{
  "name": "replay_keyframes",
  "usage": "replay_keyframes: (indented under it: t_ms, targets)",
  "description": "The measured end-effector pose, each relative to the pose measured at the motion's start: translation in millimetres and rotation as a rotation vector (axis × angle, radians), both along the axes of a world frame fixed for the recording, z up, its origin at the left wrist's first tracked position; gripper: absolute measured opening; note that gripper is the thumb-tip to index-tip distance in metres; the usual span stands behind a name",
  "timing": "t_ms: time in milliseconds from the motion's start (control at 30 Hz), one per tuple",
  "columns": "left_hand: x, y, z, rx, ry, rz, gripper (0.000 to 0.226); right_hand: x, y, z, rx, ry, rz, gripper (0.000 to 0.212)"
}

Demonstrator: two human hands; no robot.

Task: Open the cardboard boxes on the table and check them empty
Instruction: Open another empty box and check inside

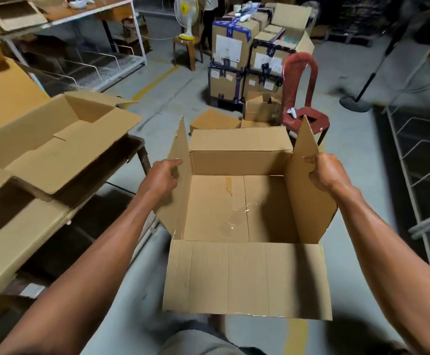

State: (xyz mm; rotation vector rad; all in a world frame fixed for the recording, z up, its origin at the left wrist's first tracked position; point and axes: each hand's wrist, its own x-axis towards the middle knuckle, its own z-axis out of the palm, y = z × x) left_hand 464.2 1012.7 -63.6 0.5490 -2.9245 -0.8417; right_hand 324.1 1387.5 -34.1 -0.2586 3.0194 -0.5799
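Note:
An open cardboard box (244,275) is held out in front of me above the floor, all its flaps spread. Its inside shows only bare cardboard with strips of clear tape on the bottom. My left hand (161,175) grips the box's left side flap, which stands upright. My right hand (328,171) is closed on the right side flap. The near flap hangs toward me and the far flap folds away. Another opened box (62,147) lies on the table (16,242) to my left.
More flattened and opened cardboard covers the left table. A red plastic chair (302,98) stands just beyond the held box. Taped stacked cartons (244,60) and small boxes sit on the floor behind. A white wire rack (413,190) runs along the right. A fan stands at the back.

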Motion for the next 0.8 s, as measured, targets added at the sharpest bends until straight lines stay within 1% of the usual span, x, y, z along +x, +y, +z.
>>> replay_keyframes:
  t_ms: [100, 267, 400, 467, 533, 567, 667, 800]
  targets:
    - [-75, -16, 9, 0.005, -0.001, -0.013, 0.07, -67, -8, 9, -0.023, 0.019, -0.011, 0.066]
    - [-194, -41, 20, -0.021, 0.015, -0.014, 0.071, -183, -23, 18, -0.036, 0.047, -0.002, 0.063]
    - [-285, -60, 23, -0.034, 0.056, 0.059, 0.07, -294, -41, 14, -0.086, 0.049, 0.03, 0.063]
    - [-329, -66, 26, -0.034, 0.063, 0.094, 0.07, -349, -54, 17, -0.076, 0.056, 0.047, 0.061]
    - [-368, -73, 30, -0.027, 0.068, 0.135, 0.069, -401, -70, 23, -0.053, 0.082, 0.087, 0.058]
    - [-387, -79, 31, -0.021, 0.072, 0.159, 0.069, -429, -79, 24, -0.061, 0.088, 0.12, 0.06]
    - [-437, -107, 34, -0.018, 0.071, 0.23, 0.069, -510, -110, 26, -0.061, 0.047, 0.22, 0.07]
    - [-489, -154, 32, -0.003, 0.064, 0.315, 0.071, -596, -165, 28, -0.05, 0.014, 0.302, 0.07]
